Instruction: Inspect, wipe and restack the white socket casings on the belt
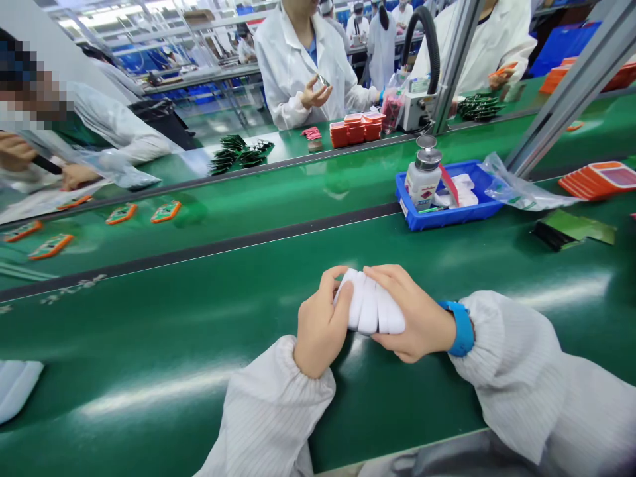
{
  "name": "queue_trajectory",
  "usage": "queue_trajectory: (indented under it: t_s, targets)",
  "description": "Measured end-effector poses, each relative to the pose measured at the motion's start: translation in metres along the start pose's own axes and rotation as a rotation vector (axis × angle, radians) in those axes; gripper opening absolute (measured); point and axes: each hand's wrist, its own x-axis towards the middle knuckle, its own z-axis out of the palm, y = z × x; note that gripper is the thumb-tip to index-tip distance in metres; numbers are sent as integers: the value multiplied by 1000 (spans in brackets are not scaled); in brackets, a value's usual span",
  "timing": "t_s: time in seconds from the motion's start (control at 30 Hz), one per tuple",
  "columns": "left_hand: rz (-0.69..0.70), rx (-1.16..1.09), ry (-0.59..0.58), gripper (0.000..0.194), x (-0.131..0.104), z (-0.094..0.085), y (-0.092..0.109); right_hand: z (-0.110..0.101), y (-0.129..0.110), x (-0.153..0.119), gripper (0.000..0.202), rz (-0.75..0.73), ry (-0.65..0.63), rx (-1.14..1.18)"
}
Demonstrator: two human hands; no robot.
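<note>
Between my two hands is a row of several white plastic casings (368, 305), standing side by side just over the green work surface (199, 338). My left hand (325, 321) is closed around the left end of the row, its thumb on the near face. My right hand (415, 315) grips the other end, fingers along the top and thumb below; a blue band (461, 329) is on that wrist. More white casings (18, 389) lie at the far left edge of the view.
Ahead, a blue tray (452, 213) holds a dispenser bottle (423, 177) and white pieces. To the right are a stack of orange frames (596, 180) and dark green sheets (571, 228). Orange-rimmed boards (166, 211) lie on the belt (278, 202). Co-workers in white coats (311, 59) sit beyond.
</note>
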Motion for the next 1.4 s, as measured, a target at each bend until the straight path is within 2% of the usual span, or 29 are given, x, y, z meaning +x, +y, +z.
queue_trajectory:
  t_s: [0.1, 0.23, 0.4, 0.5, 0.63, 0.7, 0.77, 0.83, 0.9, 0.97, 1.17, 1.4]
  targets:
    - [-13, -47, 11, 24, -1, 1, -2, 0, 3, -2, 70, 9, 7, 14]
    - [-31, -82, 9, 26, -1, 2, -4, -1, 6, -5, 51, 33, -23, 24]
    - [-23, -93, -12, 28, -1, 2, -5, -3, 9, -5, 43, -54, -24, 27]
    - [-44, -136, -41, 31, 0, 3, -6, -3, 11, -6, 59, -63, -12, 54]
    - [-74, -316, -91, 35, 4, 5, -8, -3, 14, -8, 86, 122, -8, 63]
    - [-99, -420, -143, 37, 6, 5, -10, -4, 15, -9, 91, 215, -21, 41]
    - [-105, -474, -208, 42, 7, 4, -13, -6, 16, -9, 92, 230, -39, 21]
    - [-28, -476, -288, 59, 6, 2, -15, -11, 16, -8, 89, 177, -37, 13]
    - [107, -442, -348, 81, 3, 0, -17, -15, 17, -7, 84, 95, -11, 12]
    - [221, -378, -354, 94, -2, -1, -16, -20, 17, -6, 79, 30, 15, 11]
    - [410, -245, -221, 94, -9, 2, -11, -24, 11, -2, 75, -94, 76, -11]
    - [443, -286, -149, 93, -12, 4, -7, -24, 6, -2, 79, -156, 96, -51]
